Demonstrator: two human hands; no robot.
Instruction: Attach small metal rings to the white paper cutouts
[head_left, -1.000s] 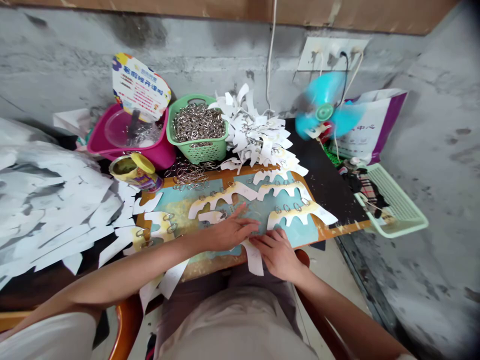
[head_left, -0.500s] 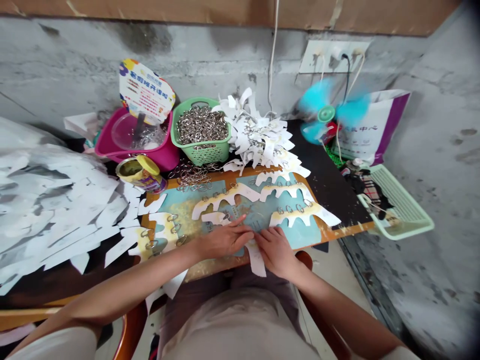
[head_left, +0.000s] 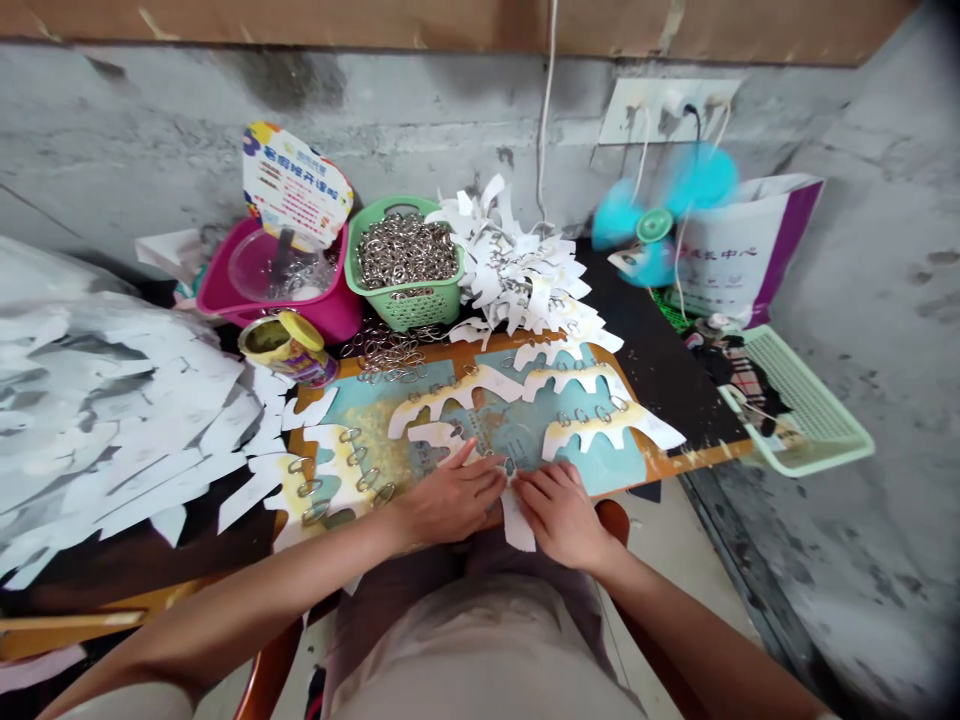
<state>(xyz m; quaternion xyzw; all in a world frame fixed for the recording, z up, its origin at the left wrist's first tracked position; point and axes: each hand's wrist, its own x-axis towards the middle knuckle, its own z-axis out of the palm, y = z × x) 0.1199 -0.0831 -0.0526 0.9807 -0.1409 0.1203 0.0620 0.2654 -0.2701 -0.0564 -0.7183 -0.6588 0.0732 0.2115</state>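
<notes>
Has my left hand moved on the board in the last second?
Yes. The left hand has drawn back toward the near board edge; its index fingertip now lies farther from the long ringed cutout.

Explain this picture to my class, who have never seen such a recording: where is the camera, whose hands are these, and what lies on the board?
There is no machine: a person works with bare hands, filmed by one camera on their head, looking down. The left hand and right hand meet on a white paper cutout at the near edge of the board; pinching or pressing, I cannot tell. Behind stand a green basket of metal rings, a pink tub and a blue fan. A pile of cutouts lies left.
</notes>
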